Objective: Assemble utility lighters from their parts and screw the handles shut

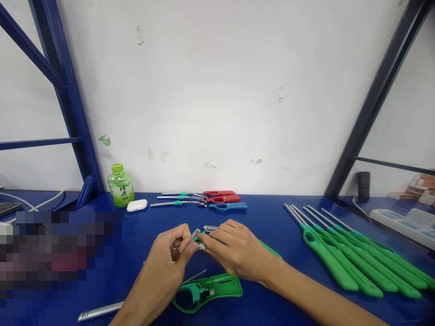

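My left hand (166,258) and my right hand (234,249) meet above the table, fingers pinched around small parts. Between the left fingertips is a small silvery part (195,233). My right fingers close around a slim silver-tipped piece (211,228); most of it is hidden by the hand. Below them lies an opened green lighter handle shell (226,286), with a teal trigger (195,292) and a dark part inside. A silver tube (100,311) runs under my left forearm. Another green shell piece (272,249) shows behind my right wrist.
Several long green lighters (340,262) lie fanned out at the right. Toward the wall are red lighter handles (224,198), a blue handle (231,206) and thin wired rods (170,203). A green tea bottle (121,188) and white case (137,205) stand back left.
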Motion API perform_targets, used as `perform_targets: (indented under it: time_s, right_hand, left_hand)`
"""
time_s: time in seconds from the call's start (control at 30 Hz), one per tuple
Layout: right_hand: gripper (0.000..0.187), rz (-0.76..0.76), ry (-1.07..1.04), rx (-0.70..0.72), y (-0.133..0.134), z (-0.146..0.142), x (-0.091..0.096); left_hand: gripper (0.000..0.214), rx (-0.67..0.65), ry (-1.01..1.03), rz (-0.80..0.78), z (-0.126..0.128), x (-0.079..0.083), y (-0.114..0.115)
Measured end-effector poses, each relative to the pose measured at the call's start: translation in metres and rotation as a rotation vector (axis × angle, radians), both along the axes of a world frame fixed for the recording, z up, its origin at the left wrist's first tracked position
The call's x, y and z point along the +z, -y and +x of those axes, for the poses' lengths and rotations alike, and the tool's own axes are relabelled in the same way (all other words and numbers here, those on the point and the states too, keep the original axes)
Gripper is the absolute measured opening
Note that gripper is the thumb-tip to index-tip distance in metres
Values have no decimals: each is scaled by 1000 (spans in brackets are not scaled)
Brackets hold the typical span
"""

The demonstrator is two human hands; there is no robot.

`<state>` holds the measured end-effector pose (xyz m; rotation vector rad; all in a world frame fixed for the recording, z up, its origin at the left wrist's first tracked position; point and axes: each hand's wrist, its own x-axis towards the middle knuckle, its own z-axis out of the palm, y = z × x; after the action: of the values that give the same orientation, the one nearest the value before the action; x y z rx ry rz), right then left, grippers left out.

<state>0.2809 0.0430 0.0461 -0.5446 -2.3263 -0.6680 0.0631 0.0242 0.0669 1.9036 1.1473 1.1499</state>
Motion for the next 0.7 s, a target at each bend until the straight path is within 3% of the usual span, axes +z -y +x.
perform_targets:
  time_s: [0.27, 0.43, 0.53, 0.7]
  right_hand:
    - [41, 2, 30, -8, 0, -3, -7]
    - [38, -15, 37, -11, -4, 0, -3]
    - [35, -56, 21, -37, -6, 2, 2]
    - [34, -176, -20, -91, -12, 10, 8]
  left_hand:
    - [42, 38, -24, 46, 8, -10, -1]
    - [42, 23, -62, -18, 6, -6, -3]
    - [39, 17, -126, -85, 1, -1, -5]
    - [52, 55, -345, -76, -11, 1, -4]
